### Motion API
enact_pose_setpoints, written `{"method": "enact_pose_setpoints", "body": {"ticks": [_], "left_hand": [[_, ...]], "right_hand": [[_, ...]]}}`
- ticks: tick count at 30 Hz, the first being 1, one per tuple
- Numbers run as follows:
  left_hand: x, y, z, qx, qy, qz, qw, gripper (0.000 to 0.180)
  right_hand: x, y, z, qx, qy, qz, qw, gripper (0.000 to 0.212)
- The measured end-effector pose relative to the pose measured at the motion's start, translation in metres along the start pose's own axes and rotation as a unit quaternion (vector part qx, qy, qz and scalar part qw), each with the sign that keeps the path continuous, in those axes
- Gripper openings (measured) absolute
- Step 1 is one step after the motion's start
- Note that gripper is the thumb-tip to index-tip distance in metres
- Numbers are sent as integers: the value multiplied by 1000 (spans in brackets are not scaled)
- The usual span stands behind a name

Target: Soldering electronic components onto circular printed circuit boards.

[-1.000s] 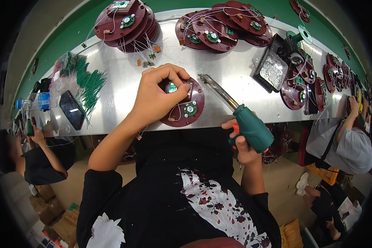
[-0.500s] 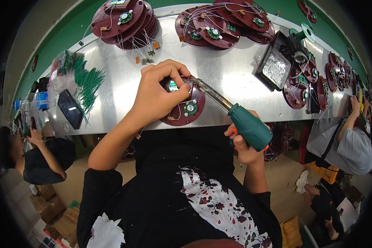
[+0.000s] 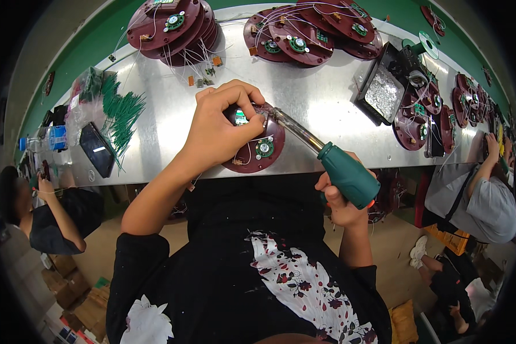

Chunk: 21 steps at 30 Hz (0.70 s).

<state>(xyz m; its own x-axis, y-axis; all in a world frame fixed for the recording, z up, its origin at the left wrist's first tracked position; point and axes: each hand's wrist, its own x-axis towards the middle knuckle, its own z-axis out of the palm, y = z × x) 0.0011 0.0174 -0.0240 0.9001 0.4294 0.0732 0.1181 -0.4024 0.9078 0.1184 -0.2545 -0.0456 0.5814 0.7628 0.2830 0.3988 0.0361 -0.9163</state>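
Observation:
A dark red round plate (image 3: 269, 159) lies on the metal bench in front of me, carrying a green-rimmed round part (image 3: 264, 148), a small green board (image 3: 241, 118) and thin wires. Over its upper left side is my left hand (image 3: 226, 123), thumb and forefinger pinched close to the plate; whatever they hold is too small to make out. A green-handled soldering gun (image 3: 348, 175) is gripped in my right hand (image 3: 345, 209) from below. Its metal tip points up and left to the plate's upper edge, right beside my left fingertips. The exact contact point is hidden by those fingers.
Stacks of similar red plates (image 3: 172, 34) with trailing wires stand along the back. At right are a black tray (image 3: 379, 89) and a solder spool (image 3: 425, 45). Green wires (image 3: 120, 112), a phone (image 3: 96, 150) and a bottle (image 3: 51, 139) lie left. People sit at both sides.
The soldering gun's handle has shifted very slightly to the right, its tip still at the plate's edge. My left hand keeps its pinch. The person at left has moved a little.

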Motion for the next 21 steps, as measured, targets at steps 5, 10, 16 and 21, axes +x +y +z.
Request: {"method": "enact_pose_setpoints", "body": {"ticks": [5,10,16,21], "left_hand": [[0,2,0,11,3,7,1000,17],[0,1,0,11,2,11,1000,17],[0,0,2,16,14,3,1000,17],[0,0,3,22,21,-3,1000,17]], "right_hand": [[-8,1,2,107,38,62,992,39],[-9,7,8,112,53,32,992,41],[-3,8,9,126,66,18,990,41],[-6,6,7,121,63,35,990,41]]}}
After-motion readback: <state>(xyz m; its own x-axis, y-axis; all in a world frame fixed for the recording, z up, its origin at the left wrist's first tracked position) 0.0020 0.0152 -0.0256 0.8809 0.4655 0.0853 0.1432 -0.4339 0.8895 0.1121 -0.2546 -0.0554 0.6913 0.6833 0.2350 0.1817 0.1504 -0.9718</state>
